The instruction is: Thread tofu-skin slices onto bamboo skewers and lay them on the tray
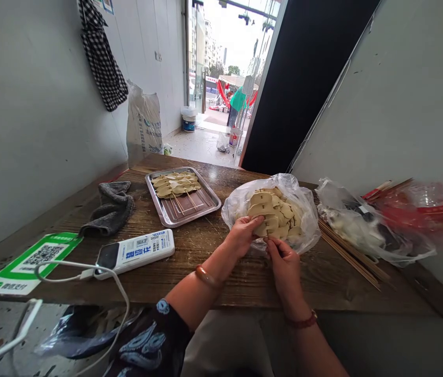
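Observation:
In front of me my left hand (245, 234) is closed on a row of pale tan, oval food slices (262, 209), thumb on top, with short dark bits of skewer showing in their middles. My right hand (284, 262) pinches just below the lowest slice, at what looks like the skewer's end; the fingers mostly hide it. Both hands are over the near side of a clear plastic bag (309, 222) heaped with loose slices of the same kind. To the left, a metal tray (162, 212) carries several finished-looking skewers of slices (176, 184), their sticks pointing toward me.
Bare bamboo skewers (352, 256) lie right of the bag, beside another plastic bag (366, 230) and a red bag (429, 209). On the left are a grey cloth (109, 207), a white power bank (138, 254) with a cable, and a green QR-code card (29, 264).

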Demonstrator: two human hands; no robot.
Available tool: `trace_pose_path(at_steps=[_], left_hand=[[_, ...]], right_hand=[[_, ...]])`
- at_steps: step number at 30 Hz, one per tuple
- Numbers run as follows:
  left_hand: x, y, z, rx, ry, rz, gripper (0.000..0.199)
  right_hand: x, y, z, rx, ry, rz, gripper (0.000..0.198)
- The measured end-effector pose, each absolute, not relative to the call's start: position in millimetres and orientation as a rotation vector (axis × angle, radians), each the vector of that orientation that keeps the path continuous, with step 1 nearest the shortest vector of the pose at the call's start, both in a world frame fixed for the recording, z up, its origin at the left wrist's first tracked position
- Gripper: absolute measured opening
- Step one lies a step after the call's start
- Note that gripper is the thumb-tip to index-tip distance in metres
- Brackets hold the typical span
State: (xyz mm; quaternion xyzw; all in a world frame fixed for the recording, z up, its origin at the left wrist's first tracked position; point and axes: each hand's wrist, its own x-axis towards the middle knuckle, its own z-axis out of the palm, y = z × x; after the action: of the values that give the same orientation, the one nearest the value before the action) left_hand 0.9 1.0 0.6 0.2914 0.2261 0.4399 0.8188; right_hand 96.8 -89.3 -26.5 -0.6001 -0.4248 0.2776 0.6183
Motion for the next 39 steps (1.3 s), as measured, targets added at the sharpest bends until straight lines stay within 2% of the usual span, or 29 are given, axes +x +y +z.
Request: trace_pose_path(at_steps=[18,27,39], left_hand=[[2,-4,2,0.756,0.376,0.865,0.044],[3,-5,7,0.793,0.392,1.031,0.048],[6,-5,1,0.964,0.492,0.975,0.047]], right_hand=[[101,-89,-20,-1.381,-0.964,0.601,0.033],[104,-98,-28,-1.374,-0.98,0.69,0.031],[113,-104,-39,-1.448,-1.058,0.557,0.032]])
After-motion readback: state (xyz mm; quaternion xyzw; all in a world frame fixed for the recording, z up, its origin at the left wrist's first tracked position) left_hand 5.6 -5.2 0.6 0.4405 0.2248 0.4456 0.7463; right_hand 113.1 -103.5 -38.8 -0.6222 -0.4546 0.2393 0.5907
